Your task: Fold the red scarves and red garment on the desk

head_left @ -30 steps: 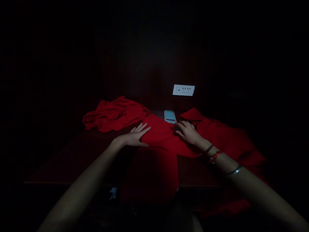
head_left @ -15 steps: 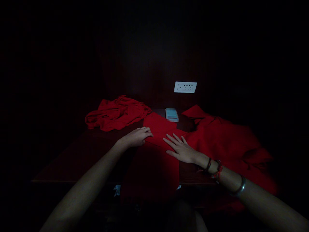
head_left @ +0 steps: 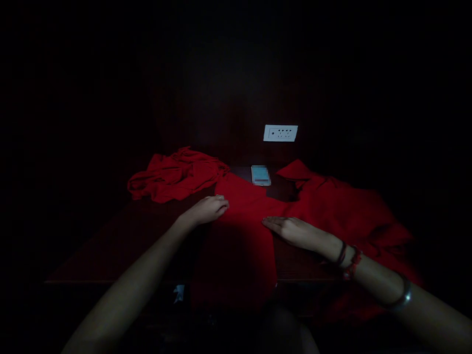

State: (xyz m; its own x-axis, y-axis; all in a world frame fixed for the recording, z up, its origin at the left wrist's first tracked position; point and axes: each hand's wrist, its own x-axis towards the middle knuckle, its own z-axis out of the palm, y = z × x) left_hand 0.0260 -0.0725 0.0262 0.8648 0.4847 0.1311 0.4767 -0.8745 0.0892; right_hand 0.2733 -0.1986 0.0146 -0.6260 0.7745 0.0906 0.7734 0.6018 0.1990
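A red cloth (head_left: 239, 231) lies spread over the middle of a dark wooden table (head_left: 121, 241) and hangs over its front edge. My left hand (head_left: 207, 209) rests at the cloth's left edge with the fingers curled onto the fabric. My right hand (head_left: 295, 231) lies flat on the cloth's right part, fingers stretched out and pointing left. Beaded bracelets and a metal bangle are on my right wrist.
A crumpled red garment (head_left: 175, 173) lies at the table's back left. More red fabric (head_left: 350, 216) is heaped on the right. A small light-blue card or phone (head_left: 260, 175) lies at the back. A white wall socket (head_left: 280, 132) is behind it. The room is very dark.
My right hand slid from the cloth's far edge toward me and to the right, flattening on the fabric. My left hand's fingers curled at the cloth's left edge.
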